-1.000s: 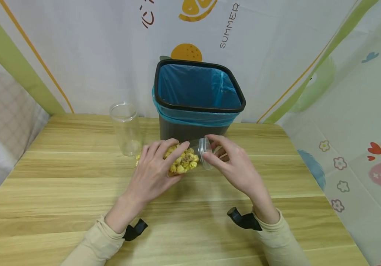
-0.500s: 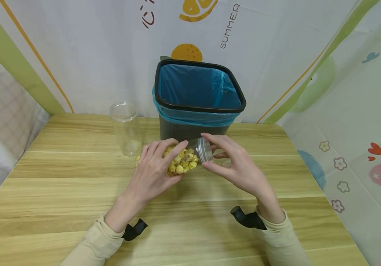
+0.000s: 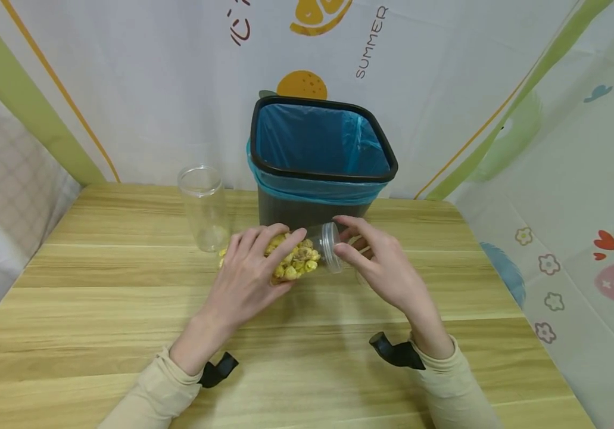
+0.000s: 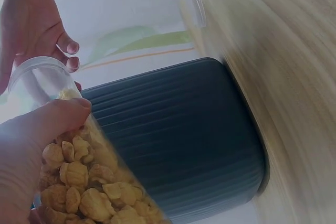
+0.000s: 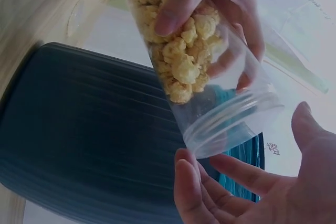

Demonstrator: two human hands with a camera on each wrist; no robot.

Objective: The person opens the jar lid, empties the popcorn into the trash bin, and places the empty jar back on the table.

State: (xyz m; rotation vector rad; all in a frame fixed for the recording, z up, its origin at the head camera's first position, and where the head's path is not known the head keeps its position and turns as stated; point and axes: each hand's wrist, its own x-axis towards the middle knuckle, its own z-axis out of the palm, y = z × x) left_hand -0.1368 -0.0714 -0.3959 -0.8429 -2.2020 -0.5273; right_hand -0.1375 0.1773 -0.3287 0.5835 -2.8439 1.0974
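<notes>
My left hand (image 3: 245, 271) grips a clear plastic jar (image 5: 191, 113) partly filled with yellow popcorn (image 5: 184, 66). The jar is tipped on its side above the table, its clear lid (image 3: 330, 247) pointing right, toward my right hand (image 3: 379, 262). In the right wrist view, the fingertips (image 5: 186, 163) of that hand are right at the lid's edge, while its thumb stands apart from the other side. The left thumb lies across the jar wall in the left wrist view. Popcorn is gathered toward the base end, partly hidden by my left hand.
Behind the hands stands a dark bin (image 3: 307, 208) with a blue liner (image 3: 312, 137). An upright clear jar (image 3: 203, 208) is to its left on the wooden table (image 3: 97, 310). A clear round piece (image 4: 195, 4) lies on the table to the bin's right. Printed curtains (image 3: 178, 89) surround the table.
My right hand took the lid between thumb and fingers half a second ago, and its thumb has since come away from the lid. The left hand and jar have hardly moved.
</notes>
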